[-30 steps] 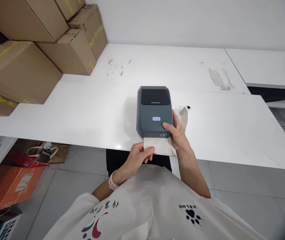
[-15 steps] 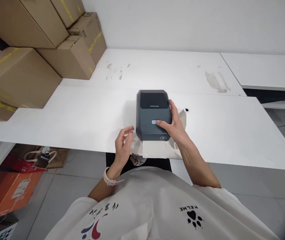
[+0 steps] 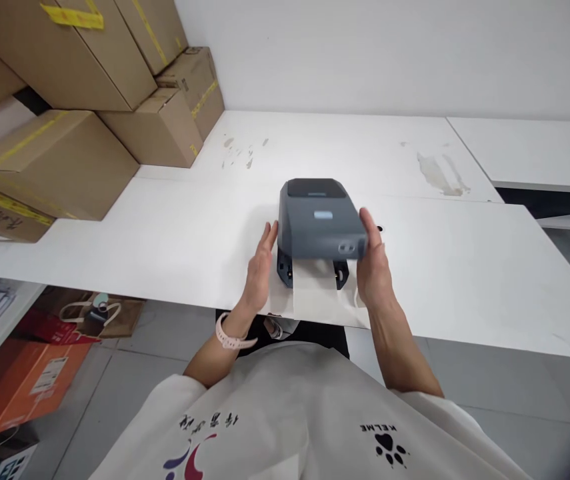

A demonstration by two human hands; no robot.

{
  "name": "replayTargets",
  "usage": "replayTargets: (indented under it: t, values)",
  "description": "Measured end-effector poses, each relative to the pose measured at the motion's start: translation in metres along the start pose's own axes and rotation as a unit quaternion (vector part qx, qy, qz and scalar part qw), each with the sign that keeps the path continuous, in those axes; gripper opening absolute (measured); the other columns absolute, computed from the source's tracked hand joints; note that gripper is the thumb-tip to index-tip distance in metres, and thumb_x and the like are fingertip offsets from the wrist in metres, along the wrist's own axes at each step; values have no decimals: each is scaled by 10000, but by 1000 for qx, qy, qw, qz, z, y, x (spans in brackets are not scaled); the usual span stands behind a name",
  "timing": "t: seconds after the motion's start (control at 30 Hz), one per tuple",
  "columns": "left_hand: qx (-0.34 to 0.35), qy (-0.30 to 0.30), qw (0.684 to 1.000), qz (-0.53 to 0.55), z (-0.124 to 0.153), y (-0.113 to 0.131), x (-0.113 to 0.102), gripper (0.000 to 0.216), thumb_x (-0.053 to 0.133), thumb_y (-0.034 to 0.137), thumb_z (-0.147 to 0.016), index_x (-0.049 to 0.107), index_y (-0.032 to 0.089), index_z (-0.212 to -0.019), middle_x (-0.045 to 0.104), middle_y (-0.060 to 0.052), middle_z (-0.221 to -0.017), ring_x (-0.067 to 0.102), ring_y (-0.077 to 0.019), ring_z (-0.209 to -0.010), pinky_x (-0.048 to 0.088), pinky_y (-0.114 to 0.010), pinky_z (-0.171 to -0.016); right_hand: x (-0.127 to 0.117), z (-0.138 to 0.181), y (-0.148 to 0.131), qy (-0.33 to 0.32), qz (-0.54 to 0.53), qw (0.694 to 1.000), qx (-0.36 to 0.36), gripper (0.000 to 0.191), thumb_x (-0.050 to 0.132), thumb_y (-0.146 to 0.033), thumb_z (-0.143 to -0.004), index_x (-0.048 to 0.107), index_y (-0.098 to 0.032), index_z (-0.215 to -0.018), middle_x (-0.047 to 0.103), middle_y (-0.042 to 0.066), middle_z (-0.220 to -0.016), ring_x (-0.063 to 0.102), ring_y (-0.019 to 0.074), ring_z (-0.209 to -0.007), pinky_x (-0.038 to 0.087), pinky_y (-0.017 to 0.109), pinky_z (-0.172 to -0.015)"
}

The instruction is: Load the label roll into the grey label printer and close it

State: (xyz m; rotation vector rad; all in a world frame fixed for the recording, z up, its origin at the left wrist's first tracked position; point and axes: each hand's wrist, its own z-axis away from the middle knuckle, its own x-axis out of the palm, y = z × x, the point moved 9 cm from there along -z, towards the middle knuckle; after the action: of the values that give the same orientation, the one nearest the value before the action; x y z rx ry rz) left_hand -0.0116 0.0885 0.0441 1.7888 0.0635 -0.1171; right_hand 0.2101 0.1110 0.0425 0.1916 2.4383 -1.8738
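- The grey printer (image 3: 315,207) sits on the white table (image 3: 465,267), near its front edge, its lid (image 3: 325,237) tilted up at the front above the dark base (image 3: 285,272).
- A pale paper strip (image 3: 315,293) runs from under the lid toward the table's front edge.
- The right hand (image 3: 375,267) is upright against the lid's right front corner, fingers stretched forward; how firmly it grips, I cannot tell.
- The left hand (image 3: 259,270) stands on edge at the printer's left side, fingers straight, close together and gripping nothing; whether the tips touch is unclear.
- Both forearms rise over the front edge.
- Tabletop stretches broadly to either side; cardboard boxes (image 3: 65,167) bound it at far left, a wall (image 3: 339,53) behind.
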Motion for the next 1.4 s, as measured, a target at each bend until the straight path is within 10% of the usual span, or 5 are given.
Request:
replayTargets:
  t: [0.37,0.6,0.93,1.13,1.4]
  values:
    - [-162,-33,945,-284,-66,-35,-4,639,574,322,-868,502,157,-1482,657,-28,-823,631,-232,-811,429,-336,-699,11,-174,-46,43,161,978,-124,894,153,-849,-931,-146,-403,-1646,96,-43,-1762,135,257,-1645,237,494,-1320]
    - [-170,-44,945,-277,-67,-36,-2,622,537,269,-837,528,138,-1444,612,-3,-724,599,-218,-721,382,-318,-631,12,-142,-77,55,231,949,-207,866,408,-741,-959,94,-362,-1671,284,22,-1700,136,366,-1629,194,633,-1294]
    - [-150,-55,925,-346,-73,-39,2,550,503,218,-852,554,155,-1396,671,-54,-820,645,-277,-842,416,-352,-722,103,-97,6,-378,530,757,-56,749,816,-388,-721,578,-190,-1402,718,183,-1259,662,434,-1174,492,580,-1020]
    - [-151,-51,937,-311,-71,-42,0,567,504,244,-850,541,154,-1408,623,-15,-747,610,-238,-771,373,-330,-661,62,-96,-31,-424,285,857,-64,768,866,-424,-634,600,-300,-1344,682,63,-1338,662,348,-1185,542,478,-1009]
    - [-160,-42,952,-259,-70,-45,0,572,498,231,-824,552,149,-1387,533,29,-662,532,-195,-665,345,-319,-631,-68,-144,2,-166,43,985,17,897,924,-415,-574,559,-220,-1370,677,187,-1362,647,351,-1264,556,411,-978]
